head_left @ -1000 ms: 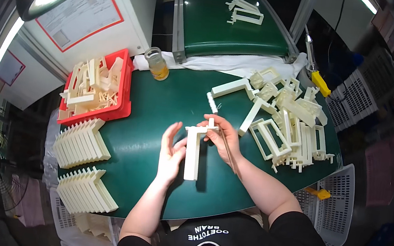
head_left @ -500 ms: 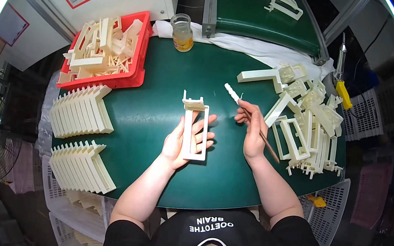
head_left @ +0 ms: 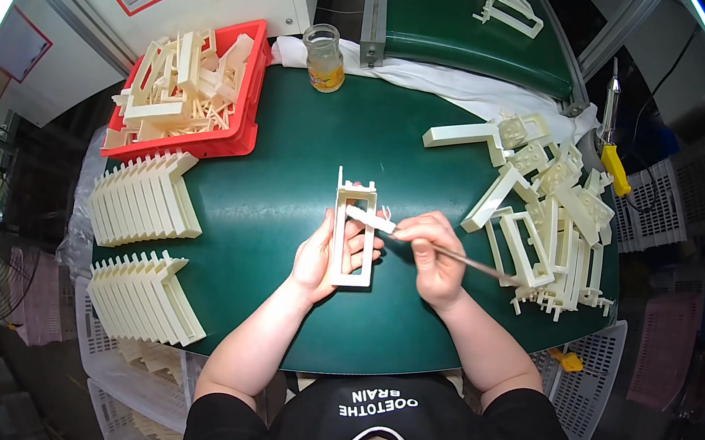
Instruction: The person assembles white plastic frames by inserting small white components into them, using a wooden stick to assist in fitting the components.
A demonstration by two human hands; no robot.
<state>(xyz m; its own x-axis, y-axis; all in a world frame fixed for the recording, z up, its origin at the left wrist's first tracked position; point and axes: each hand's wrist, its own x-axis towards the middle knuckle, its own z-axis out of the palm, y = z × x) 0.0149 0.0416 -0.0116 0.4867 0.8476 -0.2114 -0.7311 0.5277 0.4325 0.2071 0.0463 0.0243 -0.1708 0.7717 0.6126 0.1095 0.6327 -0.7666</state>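
A cream plastic frame (head_left: 338, 253), long and rectangular with small prongs at its far end, rests upright in my left hand (head_left: 313, 255). The fingers of that hand lie behind the frame and show through its opening. My right hand (head_left: 433, 256) pinches a thin brown stick (head_left: 475, 264) whose tip is wrapped in white cloth (head_left: 374, 220). This wrapped tip lies across the upper part of the frame's opening; whether it touches the plastic I cannot tell.
Two rows of cream parts (head_left: 148, 204) stand on the green table (head_left: 270, 315) at left, below a red bin (head_left: 246, 119) of pieces. A glass jar (head_left: 325, 63) stands at the back. Loose frames (head_left: 551, 218) are heaped at right, near a yellow-handled tool (head_left: 614, 169).
My right hand has moved left and nearer to me, bringing the wrapped tip from the right over to the frame. The frame has turned slightly in my left hand.
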